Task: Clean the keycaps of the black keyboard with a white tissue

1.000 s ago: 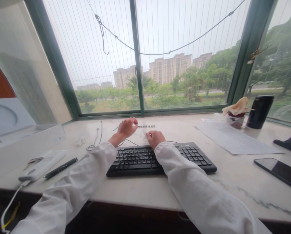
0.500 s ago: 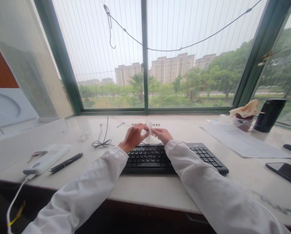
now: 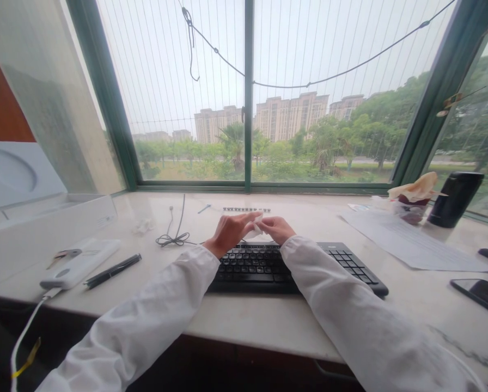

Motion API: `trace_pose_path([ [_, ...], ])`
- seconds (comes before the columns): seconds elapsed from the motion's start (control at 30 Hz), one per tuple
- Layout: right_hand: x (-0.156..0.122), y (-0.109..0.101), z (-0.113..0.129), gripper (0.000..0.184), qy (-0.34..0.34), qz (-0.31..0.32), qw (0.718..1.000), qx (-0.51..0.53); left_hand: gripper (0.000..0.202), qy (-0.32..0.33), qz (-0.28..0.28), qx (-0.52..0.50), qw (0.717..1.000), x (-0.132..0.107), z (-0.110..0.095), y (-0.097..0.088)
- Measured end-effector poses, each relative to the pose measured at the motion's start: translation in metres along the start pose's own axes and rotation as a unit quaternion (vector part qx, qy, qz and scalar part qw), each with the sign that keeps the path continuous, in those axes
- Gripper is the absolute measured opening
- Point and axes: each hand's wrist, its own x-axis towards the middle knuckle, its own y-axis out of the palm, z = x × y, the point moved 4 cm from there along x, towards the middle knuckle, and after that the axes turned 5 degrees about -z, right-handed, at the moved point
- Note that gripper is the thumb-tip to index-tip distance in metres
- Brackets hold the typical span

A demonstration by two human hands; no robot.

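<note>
Both my hands meet just above the far edge of a black keyboard (image 3: 293, 267) on a pale stone sill. My left hand (image 3: 230, 233) and my right hand (image 3: 277, 228) pinch a small white wipe (image 3: 255, 228) between their fingertips. Both hands are closed on it. Beyond them a short row of small dark keycaps (image 3: 246, 209) lies on the sill near the window. White sleeves cover both forearms.
Left of the keyboard lie a coiled thin cable (image 3: 171, 238), a black pen (image 3: 112, 270) and a white power bank (image 3: 79, 263). To the right are a paper sheet (image 3: 411, 244), a black tumbler (image 3: 454, 198), a snack cup (image 3: 411, 202) and a phone (image 3: 481, 294).
My left hand came back from the keycap row to meet the right hand. The two now hold the white wipe together above the keyboard. The camera has shifted left a little.
</note>
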Motion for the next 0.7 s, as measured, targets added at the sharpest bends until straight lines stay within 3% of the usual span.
trace_pose_path([
  [0.17, 0.0048, -0.0014, -0.0016, 0.077, -0.039, 0.0, 0.999, -0.01, 0.029, -0.039, -0.015, -0.015, 0.999, 0.0008, 0.0049, 0.0032],
  [0.37, 0.0048, -0.0029, -0.0058, 0.079, 0.006, -0.002, 0.997, -0.071, 0.026, -0.045, -0.015, -0.024, 0.999, 0.0006, 0.0062, 0.0026],
  [0.5, 0.0001, -0.0016, -0.0027, 0.072, 0.026, 0.027, 0.998, -0.056, 0.028, -0.027, -0.001, -0.033, 0.999, -0.0004, 0.0032, 0.0012],
  [0.7, 0.002, -0.0031, 0.0002, 0.074, 0.017, 0.036, 0.999, -0.006, 0.027, -0.03, -0.005, -0.016, 0.999, -0.0011, 0.0058, 0.0026],
])
